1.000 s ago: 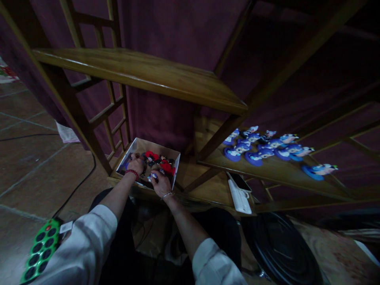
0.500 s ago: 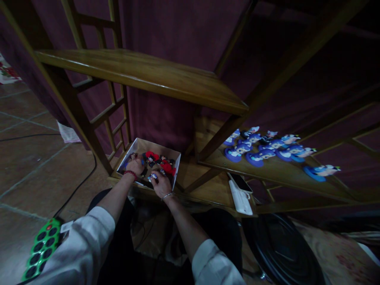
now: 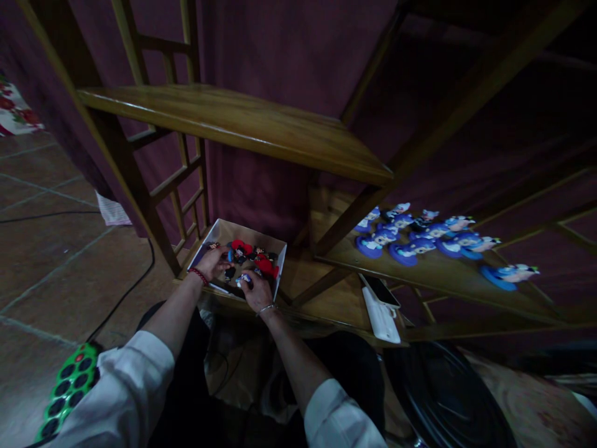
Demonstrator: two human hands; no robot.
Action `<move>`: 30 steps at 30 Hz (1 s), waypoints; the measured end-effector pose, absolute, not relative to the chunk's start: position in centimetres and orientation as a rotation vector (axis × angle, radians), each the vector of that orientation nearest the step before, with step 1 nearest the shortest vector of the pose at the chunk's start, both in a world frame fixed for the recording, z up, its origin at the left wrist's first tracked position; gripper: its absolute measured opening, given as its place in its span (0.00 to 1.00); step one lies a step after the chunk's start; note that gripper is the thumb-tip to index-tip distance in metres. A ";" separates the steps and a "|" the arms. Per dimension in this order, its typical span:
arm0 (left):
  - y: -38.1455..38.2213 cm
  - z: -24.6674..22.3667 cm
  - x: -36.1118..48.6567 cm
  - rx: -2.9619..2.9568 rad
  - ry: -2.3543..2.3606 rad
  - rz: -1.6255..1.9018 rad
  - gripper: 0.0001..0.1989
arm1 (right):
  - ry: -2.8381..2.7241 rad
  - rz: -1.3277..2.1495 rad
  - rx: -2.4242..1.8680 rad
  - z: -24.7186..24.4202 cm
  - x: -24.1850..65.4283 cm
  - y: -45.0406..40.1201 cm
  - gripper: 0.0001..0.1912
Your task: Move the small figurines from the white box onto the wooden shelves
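Right hand [image 3: 258,292] pinches white-and-blue figurine [image 3: 243,281] at 6 o'clock in cardboard box [image 3: 259,238]; likely light, stiff plastic, grip mid-body. Left hand [image 3: 212,264], 9 o'clock: can't tell if holding.

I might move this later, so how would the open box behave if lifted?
The open box would probably flex, since it looks thin-walled. The red-and-black figurines jumbled inside would likely slide if it tilted.

You wear a red beaded bracelet [image 3: 199,275] just behind the grip of your left hand [image 3: 213,264] and a thin silvery bracelet [image 3: 267,308] behind your right hand [image 3: 258,294]. Farther back are whitish sleeves [image 3: 135,376], with dark trousers [image 3: 349,364] beneath.
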State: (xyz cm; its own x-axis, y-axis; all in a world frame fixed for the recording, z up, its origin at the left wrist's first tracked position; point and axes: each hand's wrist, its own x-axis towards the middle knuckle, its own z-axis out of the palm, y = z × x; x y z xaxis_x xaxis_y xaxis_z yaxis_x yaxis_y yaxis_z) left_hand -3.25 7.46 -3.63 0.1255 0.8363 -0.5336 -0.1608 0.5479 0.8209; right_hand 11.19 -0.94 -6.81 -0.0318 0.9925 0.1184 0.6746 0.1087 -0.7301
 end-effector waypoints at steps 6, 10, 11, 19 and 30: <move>7.1 -2.2 -3.1 0.526 1.014 0.737 0.12 | -1.758 0.648 -1.648 -6.8 11.3 -0.8 0.13; 7.2 -2.4 -3.2 0.604 0.995 0.717 0.15 | -1.706 0.692 -1.640 -6.9 11.3 -0.6 0.13; 7.3 -2.5 -3.2 0.623 0.997 0.706 0.16 | -1.678 0.715 -1.630 -7.0 11.4 -0.6 0.13; 7.2 -3.0 -3.1 0.591 1.080 0.650 0.15 | -1.205 0.971 -1.616 -8.1 11.8 0.1 0.15; 6.5 -3.5 -2.5 0.550 1.088 0.652 0.15 | -0.658 1.326 -1.315 -7.1 11.7 0.5 0.24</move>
State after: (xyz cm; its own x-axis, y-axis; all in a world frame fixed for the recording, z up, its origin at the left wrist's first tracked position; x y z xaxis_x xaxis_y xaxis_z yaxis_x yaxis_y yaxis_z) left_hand -2.46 6.47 -3.51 0.3162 0.7176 -0.6206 -0.2087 0.6907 0.6924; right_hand 11.70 0.53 -7.15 0.2182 0.9230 -0.3170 -0.3057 -0.2438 -0.9204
